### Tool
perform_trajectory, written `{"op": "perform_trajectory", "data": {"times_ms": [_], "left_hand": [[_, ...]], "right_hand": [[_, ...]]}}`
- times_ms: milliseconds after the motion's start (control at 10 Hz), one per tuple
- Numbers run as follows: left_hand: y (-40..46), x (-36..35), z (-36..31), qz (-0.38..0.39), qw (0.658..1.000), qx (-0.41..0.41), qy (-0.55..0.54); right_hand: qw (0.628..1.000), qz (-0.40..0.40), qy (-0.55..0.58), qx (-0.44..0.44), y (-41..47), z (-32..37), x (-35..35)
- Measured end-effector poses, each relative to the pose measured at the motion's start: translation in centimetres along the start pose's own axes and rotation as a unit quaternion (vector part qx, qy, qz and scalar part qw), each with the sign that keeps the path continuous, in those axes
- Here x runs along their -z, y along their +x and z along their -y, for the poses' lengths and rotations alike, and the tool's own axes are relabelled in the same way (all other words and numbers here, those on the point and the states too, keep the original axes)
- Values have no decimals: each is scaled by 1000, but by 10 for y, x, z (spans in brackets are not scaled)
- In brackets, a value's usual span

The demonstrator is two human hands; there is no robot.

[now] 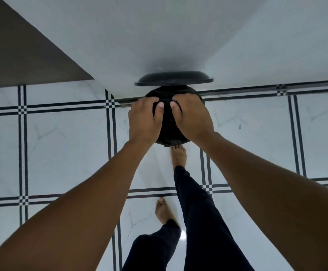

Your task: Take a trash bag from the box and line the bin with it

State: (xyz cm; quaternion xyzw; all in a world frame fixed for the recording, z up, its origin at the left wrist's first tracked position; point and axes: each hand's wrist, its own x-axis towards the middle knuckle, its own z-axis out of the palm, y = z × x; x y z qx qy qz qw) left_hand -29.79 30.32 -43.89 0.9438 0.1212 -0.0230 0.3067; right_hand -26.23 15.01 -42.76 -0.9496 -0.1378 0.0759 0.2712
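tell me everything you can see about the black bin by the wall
The bin is a round, black, glossy container, plastic by its look, standing upright on the tiled floor against the white wall. Its domed lid is swung open and leans back at the wall. Black trash bag film covers the opening. The left hand and right hand press on the rim from either side, thumbs turned inward. A bare foot sits at its base, apparently on a pedal, though that is mostly hidden.

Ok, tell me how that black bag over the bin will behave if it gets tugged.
Probably floppy: the black bag wrinkles under the left hand and right hand. Likely light and thin, so a hard pull might tear it. Its glossy film may slip off the bin's rim.
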Motion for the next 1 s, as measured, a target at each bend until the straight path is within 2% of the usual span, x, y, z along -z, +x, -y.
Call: {"op": "perform_trajectory", "data": {"times_ms": [100, 200, 300, 400, 700, 800, 1000], "left_hand": [[9, 23, -18, -70, 996, -57, -2], [32, 26, -28, -63, 994, -77, 44], [50, 19, -26, 30, 995, -37, 87], [50, 5, -13, 98, 987, -36, 125], [-9, -81, 55, 278, 931, -27, 234], [-22, -98, 66, 296, 929, -7, 223], [-31, -67, 46, 257, 941, -7, 220]], "right_hand": [[993, -109, -34, 43, 13, 18, 27], [991, -98, -86, 42, 38, 15, 32], [992, -19, -120, 33, 51, 2, 22], [993, 61, -104, 9, 43, -17, 0], [964, 234, -86, -89, -34, -75, -84], [958, 257, -81, -98, -42, -81, -96], [968, 226, -79, -75, -47, -63, -64]]}}
